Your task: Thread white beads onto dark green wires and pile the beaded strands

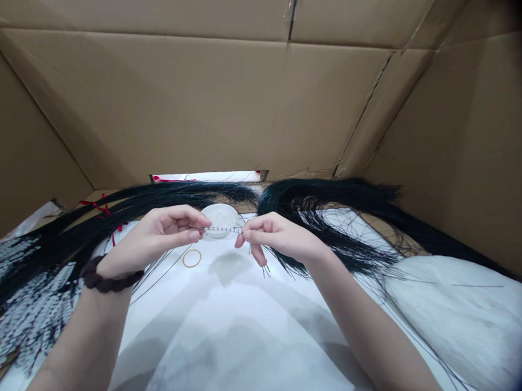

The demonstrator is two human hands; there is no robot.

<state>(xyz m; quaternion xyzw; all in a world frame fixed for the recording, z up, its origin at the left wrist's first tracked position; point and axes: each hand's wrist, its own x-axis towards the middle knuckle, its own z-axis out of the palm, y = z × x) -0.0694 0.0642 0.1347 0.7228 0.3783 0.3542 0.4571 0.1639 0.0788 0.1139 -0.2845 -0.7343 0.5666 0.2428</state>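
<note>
Head view, work in hand: one short strand with white pieces (222,229), hanging between both hands above a white work surface (236,340) and crossing in front of a round white dish (220,207). Left hand (165,228): thumb and fingers closing on one end. Right hand (276,234): thumb and forefinger pinching the other end, remaining fingers curling loosely. Apparently done: dark bundles at left, ending in dense white-threaded tips (40,306), red ties (105,209) marking some. Seemingly left: loose dark strands (326,190) lying at right, showing no white pieces; exact count not telling. The strand in hand is looking well filled; whether it is complete, cannot tell. Sundry: yellow ring (192,250), resting near the left hand.
</note>
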